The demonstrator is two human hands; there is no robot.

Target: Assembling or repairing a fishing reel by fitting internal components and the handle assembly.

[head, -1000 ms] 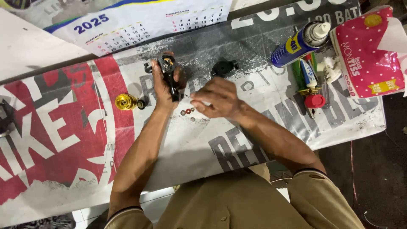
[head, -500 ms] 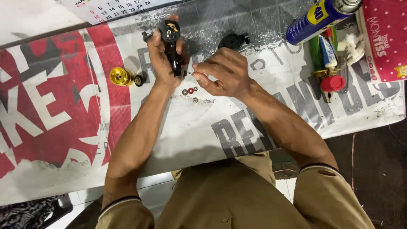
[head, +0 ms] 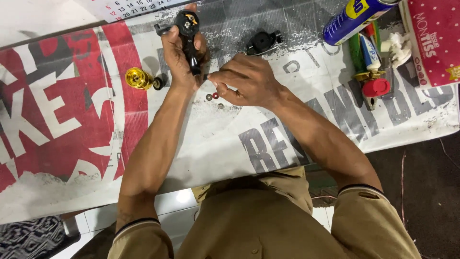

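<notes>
My left hand (head: pixel 179 55) grips a black fishing reel body (head: pixel 188 29), held upright above the printed banner (head: pixel 86 139) that covers the work surface. My right hand (head: pixel 244 79) hovers just to its right, thumb and forefinger pinched together near the reel's lower end; whether a small part sits between them I cannot tell. A few tiny round parts (head: pixel 213 97) lie on the banner under my right fingers. A gold spool (head: pixel 138 78) rests to the left of my left wrist. A black reel side cover (head: pixel 262 42) lies beyond my right hand.
A blue and yellow spray can (head: pixel 352 18) lies at the far right, with small bottles and a red-capped tool (head: pixel 373 79) beside it. A red dotted tissue pack (head: pixel 431 41) sits at the right edge. A wall calendar (head: pixel 129 5) lies at the top.
My right hand has stayed near the reel with its fingers pinched closer to the reel's base. The view has shifted, so everything sits higher in the frame.
</notes>
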